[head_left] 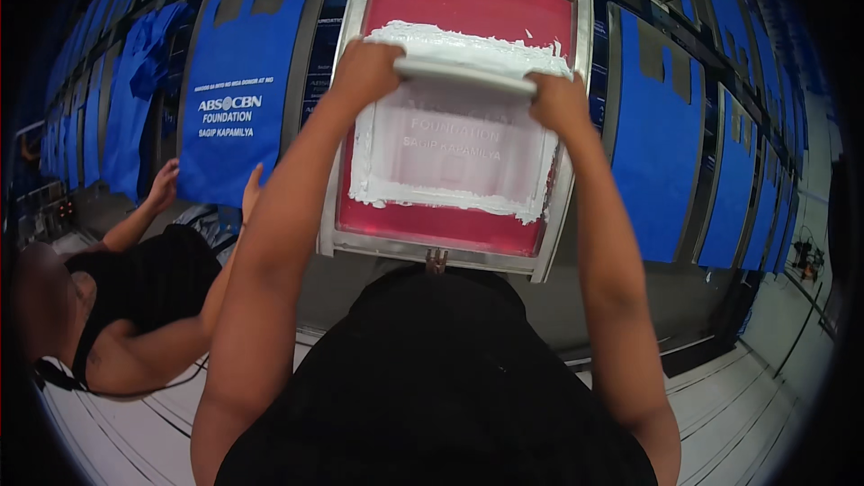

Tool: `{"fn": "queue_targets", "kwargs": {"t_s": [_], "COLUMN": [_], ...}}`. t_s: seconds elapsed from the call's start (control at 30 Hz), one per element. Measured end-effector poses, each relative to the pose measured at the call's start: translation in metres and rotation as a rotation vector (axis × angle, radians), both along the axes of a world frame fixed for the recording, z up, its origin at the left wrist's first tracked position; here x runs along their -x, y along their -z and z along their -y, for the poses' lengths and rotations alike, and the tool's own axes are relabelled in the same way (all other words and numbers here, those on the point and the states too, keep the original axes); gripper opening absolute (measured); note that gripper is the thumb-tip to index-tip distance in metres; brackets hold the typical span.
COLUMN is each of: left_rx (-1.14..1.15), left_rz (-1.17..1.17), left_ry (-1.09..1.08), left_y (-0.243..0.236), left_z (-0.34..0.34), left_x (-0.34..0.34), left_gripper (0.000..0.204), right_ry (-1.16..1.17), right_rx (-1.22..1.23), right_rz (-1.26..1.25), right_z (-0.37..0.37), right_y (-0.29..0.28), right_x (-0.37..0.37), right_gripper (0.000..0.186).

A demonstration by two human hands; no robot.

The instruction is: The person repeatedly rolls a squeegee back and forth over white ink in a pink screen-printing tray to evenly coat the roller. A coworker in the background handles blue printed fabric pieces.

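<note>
Both my hands grip a pale squeegee [463,75] that lies across the upper half of a screen printing frame [580,148]. My left hand [367,72] is closed on its left end, my right hand [560,101] on its right end. The frame has metal sides and red mesh [468,0]. Thick white ink [432,36] is smeared in a rough rectangle on the mesh, heaviest along its edges. Below the squeegee, pale lettering shows through a thin whitish film. What lies under the frame is mostly hidden.
Blue bags with cut-out handles lie in rows on boards, such as a printed bag [236,81] at left and a bag [661,135] at right. A co-worker [135,306] at lower left has both hands at the printed bag's lower edge. White floor [720,423] shows below.
</note>
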State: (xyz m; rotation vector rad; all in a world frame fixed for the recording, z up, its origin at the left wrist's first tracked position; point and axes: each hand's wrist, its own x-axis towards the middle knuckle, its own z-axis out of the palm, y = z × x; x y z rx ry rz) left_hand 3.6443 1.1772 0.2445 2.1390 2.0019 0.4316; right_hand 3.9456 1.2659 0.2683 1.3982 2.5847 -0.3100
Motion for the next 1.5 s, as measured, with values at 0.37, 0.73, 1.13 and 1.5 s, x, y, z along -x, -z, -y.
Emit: {"fn": "queue_targets", "kwargs": {"t_s": [0.37,0.73,1.13,1.5], "left_rx": [0.541,0.960,0.862,0.903], "left_rz": [0.296,1.504,1.528,1.120], "left_ry": [-0.339,-0.267,-0.315,-0.512], "left_y": [-0.067,0.065,0.024,0.070], "left_z": [0.127,0.316,0.302,0.311], "left_x": [-0.047,-0.157,-0.160,-0.167], "left_gripper": [0.040,0.035,0.035,0.043], "right_ry": [0.054,-0.230,-0.106,-0.113], "right_rx": [0.352,0.164,0.075,-0.053], "right_rz": [-0.052,-0.064,-0.109,-0.180], "right_z": [-0.102,-0.085,0.166,0.207], "right_y": [-0.067,-0.023,-0.058,-0.062], "right_x": [0.029,0.073,0.013,-0.053], "right_gripper": [0.052,0.055,0.048,0.047]}}
